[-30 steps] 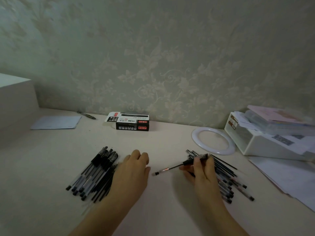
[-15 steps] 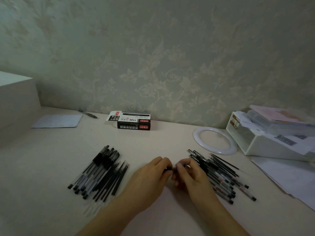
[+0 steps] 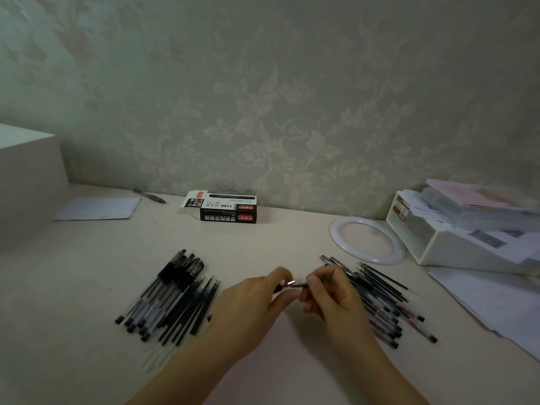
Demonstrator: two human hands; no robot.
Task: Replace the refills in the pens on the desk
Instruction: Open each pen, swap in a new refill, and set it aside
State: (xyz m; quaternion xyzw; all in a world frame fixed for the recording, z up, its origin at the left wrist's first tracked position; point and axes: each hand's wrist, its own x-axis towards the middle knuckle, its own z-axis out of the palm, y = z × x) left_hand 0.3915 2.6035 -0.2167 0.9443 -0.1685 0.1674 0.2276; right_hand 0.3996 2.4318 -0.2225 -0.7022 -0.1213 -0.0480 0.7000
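Note:
Between my hands, over the middle of the desk, is a black pen (image 3: 295, 285) with a shiny metal tip section showing. My left hand (image 3: 257, 302) pinches its left end and my right hand (image 3: 333, 296) pinches its right part. To the left lies a heap of capped black pens (image 3: 172, 282) beside several thin dark refills (image 3: 193, 308). A second heap of pens and refills (image 3: 382, 302) lies to the right, partly hidden by my right hand.
A black and white refill box (image 3: 225, 207) stands by the wall. A white ring (image 3: 366, 239) and a white tray of papers (image 3: 455, 232) sit at the right, loose sheets (image 3: 496, 302) in front. A paper (image 3: 98, 209) and single pen (image 3: 149, 195) lie far left.
My right hand lifted a pen from the right heap to the middle. My left hand left the desk and took the pen's other end; both hands now pinch it, slightly apart.

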